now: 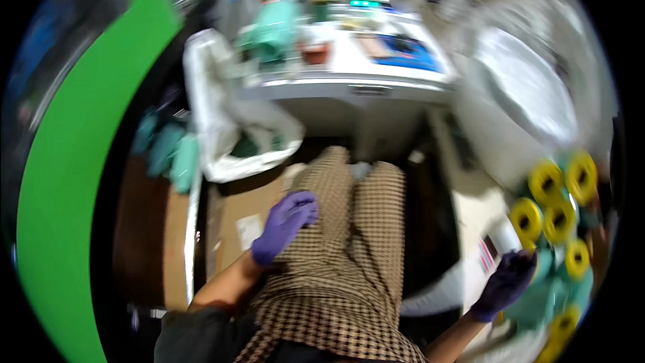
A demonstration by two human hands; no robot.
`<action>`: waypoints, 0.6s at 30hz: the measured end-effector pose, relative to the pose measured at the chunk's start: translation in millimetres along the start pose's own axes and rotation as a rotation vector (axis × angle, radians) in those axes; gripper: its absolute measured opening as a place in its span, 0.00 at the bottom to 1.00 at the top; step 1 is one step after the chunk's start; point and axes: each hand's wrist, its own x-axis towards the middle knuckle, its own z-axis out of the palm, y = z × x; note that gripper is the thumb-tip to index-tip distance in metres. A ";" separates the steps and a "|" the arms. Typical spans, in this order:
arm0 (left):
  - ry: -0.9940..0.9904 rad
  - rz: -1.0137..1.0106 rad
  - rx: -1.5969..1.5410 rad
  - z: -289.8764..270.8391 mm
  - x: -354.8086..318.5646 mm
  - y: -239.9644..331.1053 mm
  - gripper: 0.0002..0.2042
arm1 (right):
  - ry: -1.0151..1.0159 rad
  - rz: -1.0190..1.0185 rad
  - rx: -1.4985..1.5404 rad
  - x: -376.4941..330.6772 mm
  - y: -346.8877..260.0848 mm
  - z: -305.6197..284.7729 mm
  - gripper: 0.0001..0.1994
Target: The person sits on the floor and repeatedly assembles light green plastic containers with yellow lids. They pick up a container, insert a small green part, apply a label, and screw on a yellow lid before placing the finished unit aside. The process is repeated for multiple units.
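My left hand (285,224), in a purple glove, hovers over my left thigh by the checked brown cloth (336,228) covering my lap. Its fingers are loosely bent and slightly apart, with nothing visible in them. Out to the right, my right hand (505,284), gloved too, is at the edge of a pile of teal rolls (537,306) with yellow ring-shaped ends (559,220). Its fingers are dark and blurred, so whether they touch or grip a roll cannot be made out. A white cylindrical thing with a striped label (488,253) lies just beyond that hand.
Ahead stands a white worktable (349,70) with a teal roll (275,27), a red-brown container (315,52) and a blue mat (410,54). A white sack (208,114) hangs at its left. A large clear plastic bag (470,107) stands right. Cardboard (232,212) lies left of my legs.
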 end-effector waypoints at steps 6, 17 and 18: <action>0.311 0.078 0.314 -131.2 -9.7 -24.4 0.14 | -0.812 -0.230 -0.881 -49.3 142.8 182.5 0.26; 1.133 -0.375 0.529 -561.5 -98.4 -140.5 0.12 | -0.694 -0.174 -1.540 17.4 211.3 77.9 0.15; 0.891 -0.431 0.934 -576.8 -94.0 -151.4 0.14 | -0.629 -0.227 -1.472 8.9 201.5 89.5 0.19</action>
